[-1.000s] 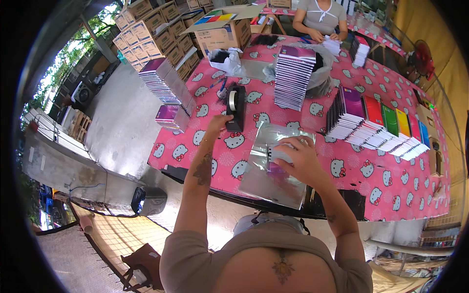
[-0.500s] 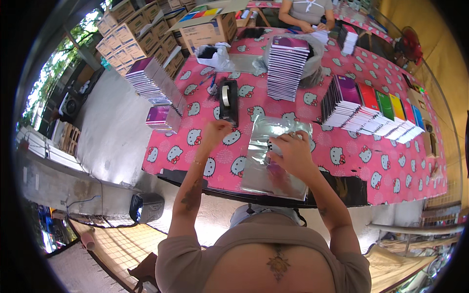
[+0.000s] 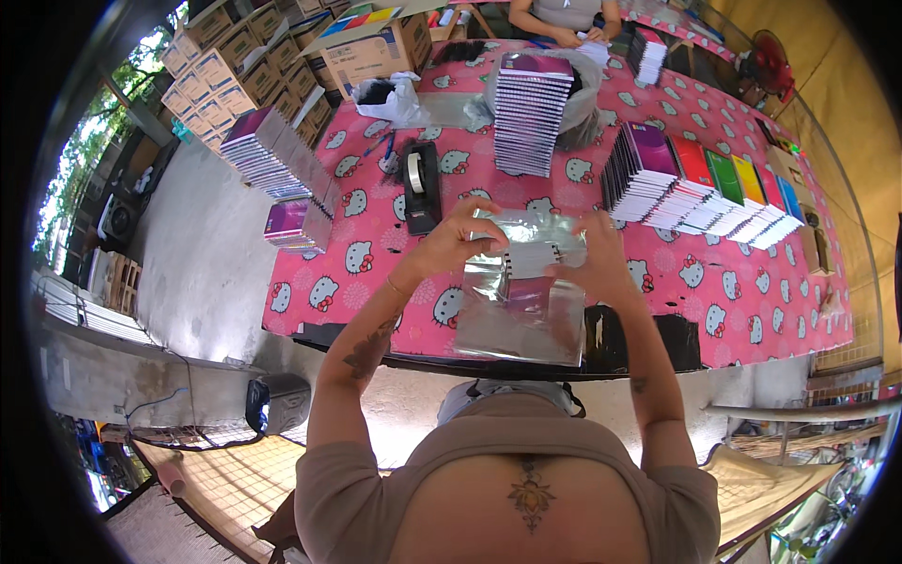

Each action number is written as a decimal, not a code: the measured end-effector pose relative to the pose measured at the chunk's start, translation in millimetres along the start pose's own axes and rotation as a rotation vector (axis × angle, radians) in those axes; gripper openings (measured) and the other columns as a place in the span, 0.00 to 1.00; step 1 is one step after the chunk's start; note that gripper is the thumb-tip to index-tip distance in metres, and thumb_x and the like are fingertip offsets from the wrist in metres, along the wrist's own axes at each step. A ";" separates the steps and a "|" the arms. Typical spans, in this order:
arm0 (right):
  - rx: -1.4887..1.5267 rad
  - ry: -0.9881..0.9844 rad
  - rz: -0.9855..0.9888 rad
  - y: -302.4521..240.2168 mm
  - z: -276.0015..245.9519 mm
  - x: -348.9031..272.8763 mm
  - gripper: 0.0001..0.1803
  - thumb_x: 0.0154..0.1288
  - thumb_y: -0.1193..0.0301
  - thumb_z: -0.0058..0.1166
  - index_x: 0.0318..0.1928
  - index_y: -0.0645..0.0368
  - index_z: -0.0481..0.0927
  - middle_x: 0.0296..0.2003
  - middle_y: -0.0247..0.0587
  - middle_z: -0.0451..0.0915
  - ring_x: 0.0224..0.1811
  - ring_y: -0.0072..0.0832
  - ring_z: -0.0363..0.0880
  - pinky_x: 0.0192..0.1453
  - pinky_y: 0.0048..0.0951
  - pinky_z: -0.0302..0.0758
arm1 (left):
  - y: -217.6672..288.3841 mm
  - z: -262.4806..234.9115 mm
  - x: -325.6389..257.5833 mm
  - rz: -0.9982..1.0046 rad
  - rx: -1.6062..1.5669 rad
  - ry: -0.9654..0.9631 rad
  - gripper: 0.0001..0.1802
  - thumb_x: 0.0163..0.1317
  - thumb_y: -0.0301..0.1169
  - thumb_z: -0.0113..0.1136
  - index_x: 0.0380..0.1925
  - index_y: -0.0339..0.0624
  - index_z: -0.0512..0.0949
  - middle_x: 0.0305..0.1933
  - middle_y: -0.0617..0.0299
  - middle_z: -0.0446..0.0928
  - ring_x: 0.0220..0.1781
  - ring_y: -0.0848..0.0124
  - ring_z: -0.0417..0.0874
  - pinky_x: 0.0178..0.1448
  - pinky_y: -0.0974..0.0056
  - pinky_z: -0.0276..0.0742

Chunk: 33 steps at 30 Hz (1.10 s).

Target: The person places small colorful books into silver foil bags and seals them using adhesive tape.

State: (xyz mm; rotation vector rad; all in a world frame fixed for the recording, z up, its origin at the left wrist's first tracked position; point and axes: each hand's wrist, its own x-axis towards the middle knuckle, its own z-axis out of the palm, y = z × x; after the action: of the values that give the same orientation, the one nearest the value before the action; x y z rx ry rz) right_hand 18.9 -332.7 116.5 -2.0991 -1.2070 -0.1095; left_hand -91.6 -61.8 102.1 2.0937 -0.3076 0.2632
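Note:
A small stack of spiral-bound notebooks (image 3: 532,259), pale page edges up and black coils showing at its corners, sits on clear plastic sheets (image 3: 526,340) at the table's near edge. My left hand (image 3: 458,241) is at its left side, thumb and fingers curved and apart. On the right, my right hand (image 3: 606,261) is open too, its thumb close to the notebooks and its fingers over the plastic's far right part. Whether either touches the stack I cannot tell. A black tape dispenser (image 3: 424,209) with a white roll stands just beyond my left hand.
Tall purple notebook stacks stand at the left edge (image 3: 272,155) and centre (image 3: 532,117). A row of multicoloured notebooks (image 3: 700,188) lines the right. Pens (image 3: 388,150) and a white plastic bag (image 3: 390,101) lie farther back. Cartons (image 3: 225,70) are piled left; another person's hands (image 3: 583,38) work opposite.
My left hand has moved right, from near the dispenser to the notebooks. My right hand has shifted off the stack's top to its right side, uncovering it. The whole view has shifted slightly.

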 end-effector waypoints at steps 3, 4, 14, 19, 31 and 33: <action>0.424 -0.114 0.045 49.0 26.2 -22.9 0.36 0.40 0.57 0.79 0.51 0.52 0.76 0.51 0.41 0.74 0.60 0.39 0.71 0.67 0.51 0.61 | 1.9 13.8 17.0 0.100 0.205 0.028 0.11 0.56 0.24 0.70 0.38 0.52 0.88 0.65 0.57 0.67 0.68 0.59 0.66 0.66 0.54 0.66; 0.316 -0.129 -0.065 49.8 31.0 -22.9 0.34 0.42 0.58 0.78 0.51 0.51 0.78 0.53 0.40 0.75 0.62 0.40 0.70 0.68 0.52 0.60 | 3.7 22.2 24.6 0.146 0.284 0.035 0.10 0.56 0.25 0.70 0.37 0.52 0.88 0.68 0.56 0.65 0.70 0.57 0.64 0.67 0.51 0.64; 0.366 -0.208 -0.113 56.1 46.8 -27.9 0.24 0.58 0.59 0.68 0.56 0.45 0.83 0.71 0.42 0.58 0.73 0.45 0.58 0.74 0.51 0.57 | -3.6 87.7 41.1 -0.077 0.208 0.319 0.35 0.57 0.37 0.72 0.66 0.51 0.71 0.78 0.43 0.49 0.78 0.48 0.54 0.75 0.45 0.59; 1.068 -0.201 0.364 66.1 67.3 6.7 0.20 0.68 0.62 0.61 0.56 0.58 0.81 0.59 0.43 0.73 0.60 0.30 0.71 0.60 0.31 0.72 | -27.7 68.3 11.3 -0.486 -0.544 0.092 0.37 0.65 0.40 0.67 0.70 0.43 0.65 0.71 0.48 0.64 0.70 0.60 0.69 0.67 0.56 0.72; 0.031 -0.116 -0.472 56.2 31.3 -6.5 0.23 0.54 0.69 0.69 0.52 0.54 0.83 0.59 0.40 0.76 0.62 0.40 0.74 0.67 0.43 0.69 | 30.6 83.0 -12.5 0.173 0.634 0.150 0.23 0.58 0.29 0.67 0.56 0.43 0.80 0.59 0.51 0.78 0.62 0.55 0.77 0.62 0.56 0.75; 0.124 -0.150 -0.384 54.1 35.6 -9.8 0.20 0.53 0.69 0.69 0.48 0.53 0.83 0.54 0.39 0.78 0.58 0.39 0.75 0.62 0.43 0.70 | 27.4 83.9 -12.9 0.144 0.593 0.137 0.22 0.56 0.28 0.68 0.53 0.44 0.81 0.57 0.53 0.80 0.59 0.56 0.79 0.57 0.55 0.76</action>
State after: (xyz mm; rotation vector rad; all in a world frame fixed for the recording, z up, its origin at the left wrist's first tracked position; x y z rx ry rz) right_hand 46.7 -335.4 57.3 -1.7736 -1.6544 -0.0502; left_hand -107.2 -146.0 77.4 2.6209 -0.3252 0.6445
